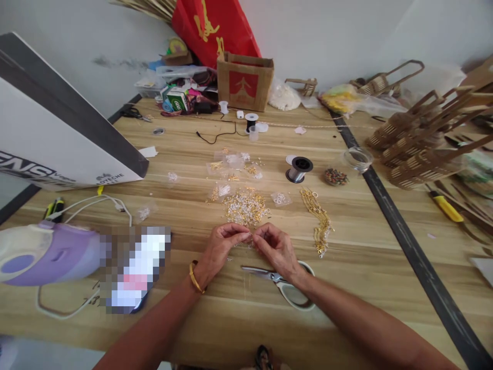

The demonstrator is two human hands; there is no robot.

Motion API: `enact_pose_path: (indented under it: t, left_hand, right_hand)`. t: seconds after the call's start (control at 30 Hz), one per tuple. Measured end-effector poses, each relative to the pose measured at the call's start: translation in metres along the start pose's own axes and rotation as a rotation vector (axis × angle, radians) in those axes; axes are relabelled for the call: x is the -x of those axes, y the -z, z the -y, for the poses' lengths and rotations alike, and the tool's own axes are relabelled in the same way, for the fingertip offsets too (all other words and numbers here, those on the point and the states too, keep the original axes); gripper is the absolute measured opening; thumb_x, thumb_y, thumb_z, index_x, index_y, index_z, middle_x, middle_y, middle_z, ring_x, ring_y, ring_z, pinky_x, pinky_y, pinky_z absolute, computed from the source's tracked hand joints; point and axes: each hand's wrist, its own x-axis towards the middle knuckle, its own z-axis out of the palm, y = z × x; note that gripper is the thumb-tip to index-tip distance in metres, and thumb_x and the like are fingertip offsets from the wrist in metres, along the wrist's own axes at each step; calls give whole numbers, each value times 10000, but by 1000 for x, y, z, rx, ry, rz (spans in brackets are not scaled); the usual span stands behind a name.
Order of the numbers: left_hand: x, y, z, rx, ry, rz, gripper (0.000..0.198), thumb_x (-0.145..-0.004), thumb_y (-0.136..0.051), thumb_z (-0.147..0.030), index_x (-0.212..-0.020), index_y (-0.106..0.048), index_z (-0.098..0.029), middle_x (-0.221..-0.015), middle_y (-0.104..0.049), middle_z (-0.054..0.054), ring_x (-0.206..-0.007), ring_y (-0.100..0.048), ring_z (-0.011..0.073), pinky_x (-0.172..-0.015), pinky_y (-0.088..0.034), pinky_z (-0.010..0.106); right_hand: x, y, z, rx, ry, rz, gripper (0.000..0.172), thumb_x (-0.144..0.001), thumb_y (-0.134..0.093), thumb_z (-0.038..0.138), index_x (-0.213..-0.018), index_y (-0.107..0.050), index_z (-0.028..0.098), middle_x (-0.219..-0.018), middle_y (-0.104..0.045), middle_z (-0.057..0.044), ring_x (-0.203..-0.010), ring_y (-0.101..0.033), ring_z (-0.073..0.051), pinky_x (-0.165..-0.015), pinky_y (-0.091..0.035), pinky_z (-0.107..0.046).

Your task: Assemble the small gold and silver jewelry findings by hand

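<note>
Head cam: L hand (221, 246) & R hand (276, 249) each w/ grip pressed together, contents too small to ID, by the heap of gold/silver bits (245, 206) on the counter (215, 331). Gold chains (323, 222) at R look linked; heap's loose, so prob. lots left.

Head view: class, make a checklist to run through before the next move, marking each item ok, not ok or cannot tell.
1. Left hand and right hand both in view, close together: ok.
2. Something held between the fingertips: cannot tell; too small to make out.
3. Pile of gold and silver pieces just beyond the hands: ok.
4. Scissors fully visible: not ok; the right forearm covers part of a handle.
5. Gold chains lying apart from the pile: ok.
6. Wire spool upright: ok.
</note>
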Motion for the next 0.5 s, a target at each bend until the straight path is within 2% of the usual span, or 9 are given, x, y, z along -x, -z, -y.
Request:
enact_pose_path:
  t: [0.23, 0.5]
  left_hand:
    - [-2, -1, 1, 51, 4, -19, 141, -576, -803, -209, -676, -720, -156, -671, -679, -3, -660, -568, 106, -689, -433, 226]
    - [-1, -4, -1, 170, 57, 19, 173, -552, -822, -212, -677, -721, -146, -623, -667, 2, -615, -565, 103, -644, -440, 229]
  right_hand:
    - [-1, 2, -1, -31, 8, 5, 244, -824, -621, 403, -759, -576, 172, -613, -533, 31, -522, -449, -95, -496, -359, -217]
    - [-2, 2, 0, -62, 2, -10, 253, -823, -627, 409, -760, -583, 168, -611, -554, 18, -511, -448, -88, -483, -368, -213]
